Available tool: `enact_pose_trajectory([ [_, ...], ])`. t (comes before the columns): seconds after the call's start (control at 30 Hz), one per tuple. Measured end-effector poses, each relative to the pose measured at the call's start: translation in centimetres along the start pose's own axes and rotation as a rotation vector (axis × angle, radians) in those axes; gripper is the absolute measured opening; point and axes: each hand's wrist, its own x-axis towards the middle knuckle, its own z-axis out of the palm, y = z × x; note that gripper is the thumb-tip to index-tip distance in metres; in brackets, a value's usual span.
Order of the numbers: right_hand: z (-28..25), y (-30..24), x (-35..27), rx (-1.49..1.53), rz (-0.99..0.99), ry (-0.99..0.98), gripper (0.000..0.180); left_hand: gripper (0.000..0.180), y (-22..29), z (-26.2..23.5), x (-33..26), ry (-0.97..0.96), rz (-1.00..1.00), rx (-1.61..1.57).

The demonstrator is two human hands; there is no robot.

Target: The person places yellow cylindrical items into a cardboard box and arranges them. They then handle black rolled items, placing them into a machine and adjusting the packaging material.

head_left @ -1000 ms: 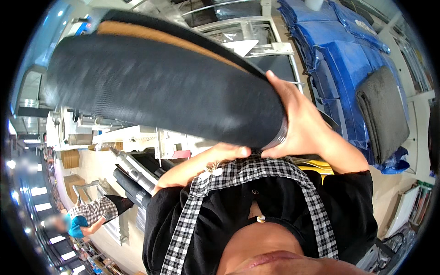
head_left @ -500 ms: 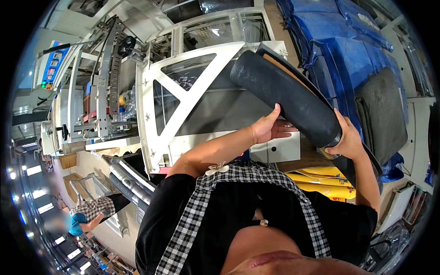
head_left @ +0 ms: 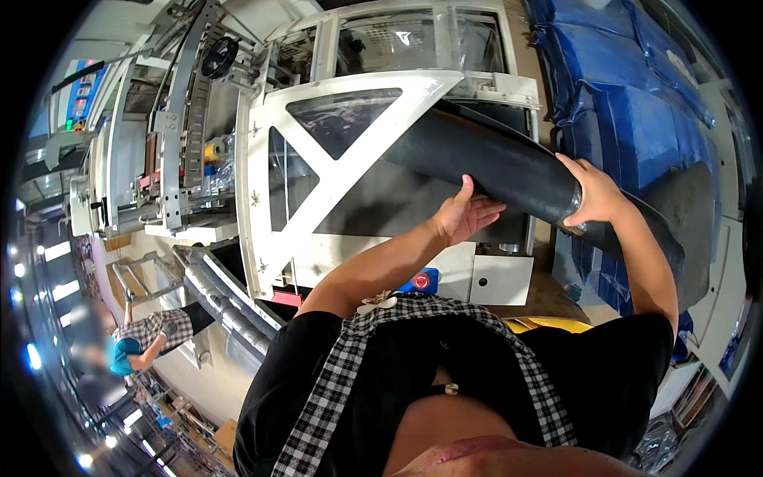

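Factory floor, white machine frame (head_left: 318, 151). Left hand (head_left: 465, 216) flat under black roll (head_left: 493, 163), right hand (head_left: 594, 193) clasps end; looks heavy, floppy, support underneath.

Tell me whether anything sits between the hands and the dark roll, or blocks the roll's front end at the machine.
Nothing sits between them: the left hand presses the underside of the dark roll and the right hand grips its near end. The roll's front end passes behind the white frame of the machine; what lies beyond it is hidden.
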Motion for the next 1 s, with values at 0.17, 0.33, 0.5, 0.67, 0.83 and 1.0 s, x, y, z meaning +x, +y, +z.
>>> enact_pose_trajectory([
  [0.17,-0.7,-1.0,8.1,0.008,-0.087,-0.138,0.120,0.082,3.1,-2.3,-1.1,0.202,0.151,-0.123],
  [0.33,-0.3,-4.2,15.9,0.097,-0.190,-0.233,0.123,0.074,6.1,-4.8,-3.6,0.428,0.338,-0.212],
  [0.5,0.4,-8.8,20.9,0.198,-0.183,-0.331,0.119,0.028,7.4,-7.6,-6.3,0.555,0.539,-0.283],
  [0.67,1.6,-9.2,18.7,0.019,-0.174,-0.065,0.109,0.028,5.6,-9.8,-11.2,0.271,0.405,-0.022],
  [0.83,3.2,-3.2,7.7,-0.137,0.209,0.287,0.102,0.021,13.6,-8.7,-28.3,0.807,0.969,1.300],
  [1.0,9.0,3.2,2.7,-0.247,0.289,0.581,0.111,0.080,22.9,-28.4,-35.8,1.458,0.495,1.006],
])
